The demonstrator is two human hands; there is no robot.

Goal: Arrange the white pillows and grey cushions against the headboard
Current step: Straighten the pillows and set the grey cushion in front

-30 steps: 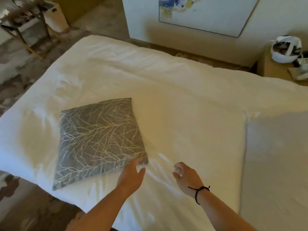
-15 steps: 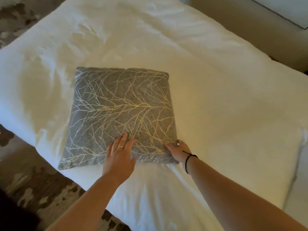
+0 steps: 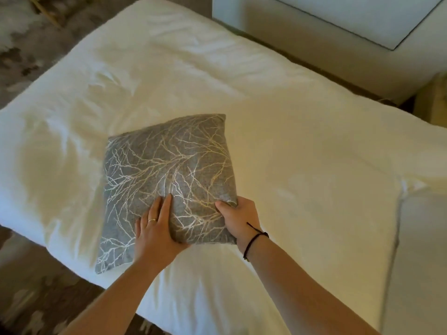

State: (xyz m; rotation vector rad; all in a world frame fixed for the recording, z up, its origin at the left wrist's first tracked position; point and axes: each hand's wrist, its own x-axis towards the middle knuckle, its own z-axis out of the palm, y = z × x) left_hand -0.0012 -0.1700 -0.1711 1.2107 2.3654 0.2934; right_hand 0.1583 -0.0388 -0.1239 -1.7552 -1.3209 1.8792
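A grey cushion (image 3: 169,175) with a pale branch pattern lies on the white duvet (image 3: 302,153), its near edge raised a little. My left hand (image 3: 157,228) lies on its near edge, fingers on top and thumb tucked under the edge. My right hand (image 3: 238,216) grips the cushion's near right corner, thumb on top and fingers curled underneath. A white pillow (image 3: 420,257) shows at the right edge of the bed. No headboard is in view.
A patterned carpet (image 3: 36,298) runs along the bed's near left side. A white wall (image 3: 338,37) with a framed picture (image 3: 358,13) stands beyond the far side of the bed.
My right hand has closed round the cushion's near right corner. My left hand has slid further onto the near edge. The cushion has turned and its near edge has lifted.
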